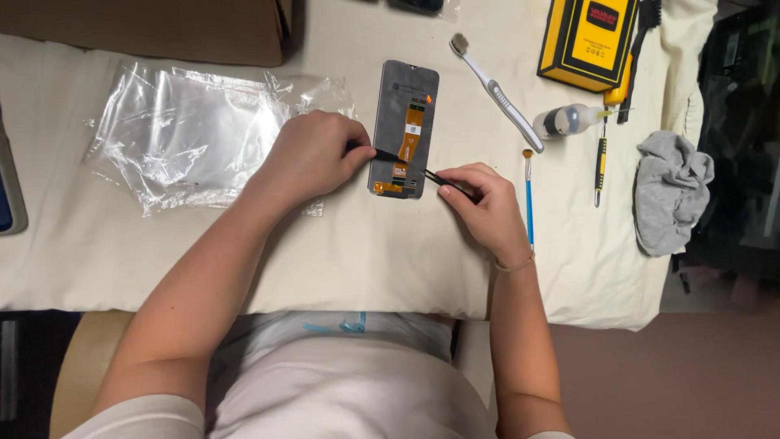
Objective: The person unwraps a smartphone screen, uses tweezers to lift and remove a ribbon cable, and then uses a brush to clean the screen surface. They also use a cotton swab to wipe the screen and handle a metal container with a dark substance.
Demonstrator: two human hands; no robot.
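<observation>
A phone screen part [404, 130] lies face down on the cream table cloth [366, 252], near the middle of the table. Its grey back shows, with an orange flat cable [409, 138] that runs down its length.

The left hand [313, 158] rests on the cloth just beside the left edge of the screen part. Its fingers are closed together around the end of a thin black tool [386, 154], and the tip of this tool lies over the screen part, near the orange cable. The right hand [486, 207] is at the lower right corner of the screen part. Its fingers are pinched on a second thin black tool [445, 183], which points up and left toward the lower end of the cable. Whether the two tools touch each other, I cannot tell.

To the left of the left hand lies a clear plastic bag [195, 134], crumpled. To the right of the screen part there is a toothbrush [496, 81], a small blue tool [529, 199], a small bottle [569, 119], a yellow and black screwdriver [600, 167] and a yellow box [589, 41]. A grey rag [670, 191] lies at the right edge of the table. A cardboard box [162, 28] stands at the far left.
</observation>
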